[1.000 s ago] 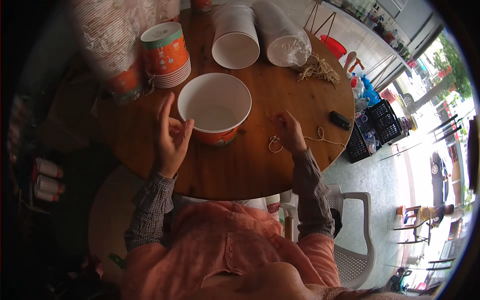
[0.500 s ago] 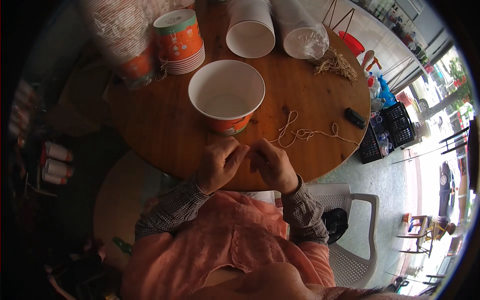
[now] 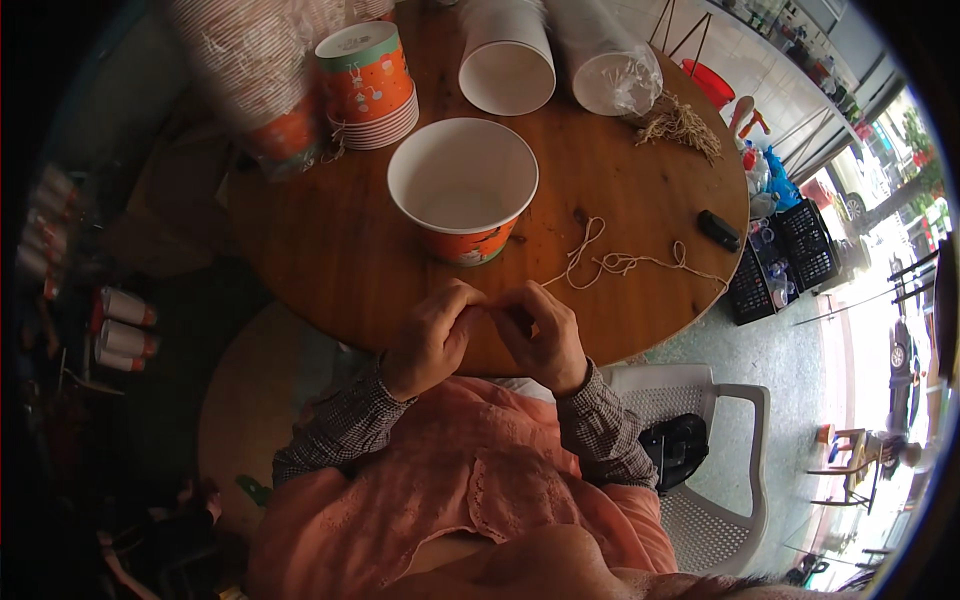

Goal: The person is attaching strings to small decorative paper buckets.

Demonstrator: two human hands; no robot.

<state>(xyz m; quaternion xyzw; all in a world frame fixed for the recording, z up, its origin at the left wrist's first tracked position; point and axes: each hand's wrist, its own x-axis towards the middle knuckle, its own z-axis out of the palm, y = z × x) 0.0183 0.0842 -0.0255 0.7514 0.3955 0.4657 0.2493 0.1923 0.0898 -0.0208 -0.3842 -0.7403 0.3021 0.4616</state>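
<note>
At the near edge of the round table, my left hand [image 3: 432, 338] and my right hand [image 3: 542, 338] meet at the fingertips, fingers curled in a pinch. A thin beige string [image 3: 612, 264] loops across the table and runs up to the fingers of my right hand. The short piece between the two hands is mostly hidden by the fingers. Just beyond them a large paper tub [image 3: 463, 175], white inside and orange outside, stands upright with its mouth up. Neither hand touches it.
A stack of upturned orange tubs [image 3: 368, 85] and a bagged tub stack [image 3: 245, 70] stand at far left. White tub stacks [image 3: 507, 75] lie at the back beside a string bundle [image 3: 680, 128]. A black object [image 3: 718, 231] sits near the right edge. A plastic chair [image 3: 735, 450] is close by.
My hands have turned slightly, and their fingertips have come closer together. The whole scene sits a little further right in the view. The tub and the string on the table stay put.
</note>
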